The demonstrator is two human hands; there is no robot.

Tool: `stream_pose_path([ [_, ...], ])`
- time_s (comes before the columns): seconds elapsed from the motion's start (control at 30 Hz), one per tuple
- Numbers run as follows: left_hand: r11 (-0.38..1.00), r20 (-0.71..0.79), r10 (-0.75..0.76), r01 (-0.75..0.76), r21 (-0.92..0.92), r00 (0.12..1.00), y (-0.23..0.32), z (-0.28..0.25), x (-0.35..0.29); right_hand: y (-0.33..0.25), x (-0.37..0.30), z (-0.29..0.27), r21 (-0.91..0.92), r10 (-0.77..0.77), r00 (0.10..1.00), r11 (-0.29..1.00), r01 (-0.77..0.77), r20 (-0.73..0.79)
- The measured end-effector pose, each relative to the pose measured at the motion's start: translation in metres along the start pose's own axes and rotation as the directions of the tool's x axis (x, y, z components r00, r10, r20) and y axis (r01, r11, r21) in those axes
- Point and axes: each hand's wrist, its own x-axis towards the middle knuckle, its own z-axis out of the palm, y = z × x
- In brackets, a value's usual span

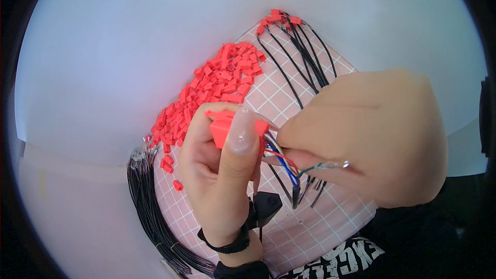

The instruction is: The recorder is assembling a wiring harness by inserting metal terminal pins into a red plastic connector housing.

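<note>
My left hand (225,191) grips a red plastic connector housing (221,133) between thumb and fingers, thumb on top. Several thin coloured wires (283,160), among them blue, white and red, run from the housing's right end into a black cable (295,196). A green wire (310,167) sticks out loose to the right, with a small metal terminal (346,165) at its tip, apart from the housing. My right hand (377,129) is closed, its fingertips pinching at the wires beside the housing; exactly which wire they hold is partly hidden.
A heap of loose red housings (217,80) covers the left of the pink gridded mat (330,227). A bundle of black cables (150,212) lies at the left edge. Several cables with red connectors (276,15) lie at the back. White walls (129,36) enclose the mat.
</note>
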Motion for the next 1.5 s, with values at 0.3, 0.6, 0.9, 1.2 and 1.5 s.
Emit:
stream_pose_path([
  [0.3, 0.995, -0.066, 0.097, -0.098, -0.013, 0.993, 0.004, 0.001, 0.001, 0.009, 0.002, 0.009, 0.702, 0.176, 0.967, 0.665, -0.256, 0.185],
  [0.6, 0.983, -0.178, 0.185, -0.183, 0.029, 0.966, 0.004, -0.002, 0.002, -0.003, 0.019, 0.010, 0.615, 0.277, 0.911, 0.673, -0.412, 0.306],
  [0.9, 0.996, -0.018, -0.015, 0.016, 0.083, 1.000, 0.018, -0.024, -0.001, 0.007, 0.018, 0.038, 0.430, -0.076, 0.971, 0.887, 0.169, -0.225],
  [1.2, 0.999, 0.033, 0.042, -0.042, 0.007, 0.999, 0.006, -0.021, -0.004, 0.004, 0.021, 0.035, 0.413, -0.125, 0.975, 0.890, 0.193, -0.185],
  [1.5, 0.993, -0.077, 0.114, -0.115, -0.007, 0.990, 0.004, -0.012, 0.000, 0.002, 0.021, 0.033, 0.370, -0.078, 0.968, 0.915, 0.165, -0.238],
])
